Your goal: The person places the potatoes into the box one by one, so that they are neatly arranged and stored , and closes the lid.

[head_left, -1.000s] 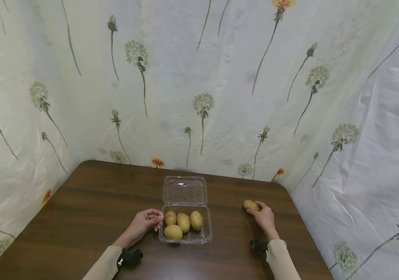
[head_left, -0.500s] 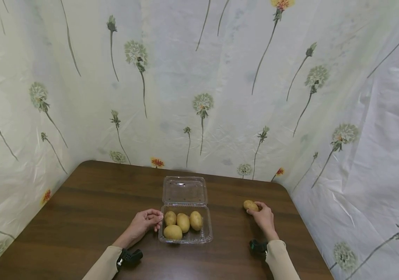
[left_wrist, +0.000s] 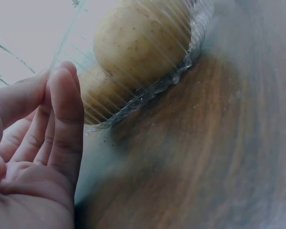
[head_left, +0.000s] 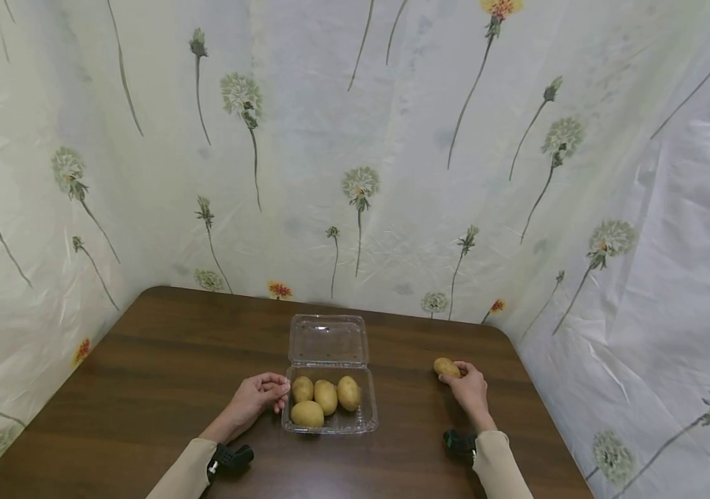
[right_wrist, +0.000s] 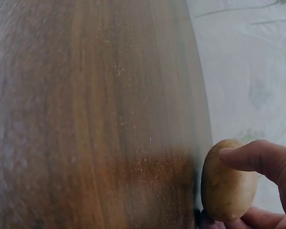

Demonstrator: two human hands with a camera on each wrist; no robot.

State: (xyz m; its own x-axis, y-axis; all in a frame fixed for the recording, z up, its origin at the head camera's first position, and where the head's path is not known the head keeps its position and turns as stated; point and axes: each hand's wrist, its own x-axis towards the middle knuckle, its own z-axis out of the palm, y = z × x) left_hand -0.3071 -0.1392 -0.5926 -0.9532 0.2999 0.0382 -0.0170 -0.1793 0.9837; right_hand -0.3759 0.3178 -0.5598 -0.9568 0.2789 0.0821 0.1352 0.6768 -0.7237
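A clear plastic clamshell container [head_left: 361, 420] stands on the wooden table with its lid [head_left: 328, 339] folded back. Several potatoes [head_left: 326, 397] lie in its base, grouped toward the left. My left hand [head_left: 256, 400] pinches the container's left rim between thumb and fingers; in the left wrist view the fingertips [left_wrist: 64, 90] meet at the clear edge, beside a potato [left_wrist: 138, 43] seen through the ribbed wall. Off to the right, my right hand [head_left: 472, 389] grips a single potato [head_left: 445, 366], its thumb laid across the skin [right_wrist: 229, 191] in the right wrist view.
The dark brown table [head_left: 192, 346] has rounded far corners. Behind it and at both sides hangs a pale curtain [head_left: 305, 138] printed with dandelions. A black wrist camera [head_left: 233, 457] is strapped on the left wrist, another black camera [head_left: 458, 441] on the right.
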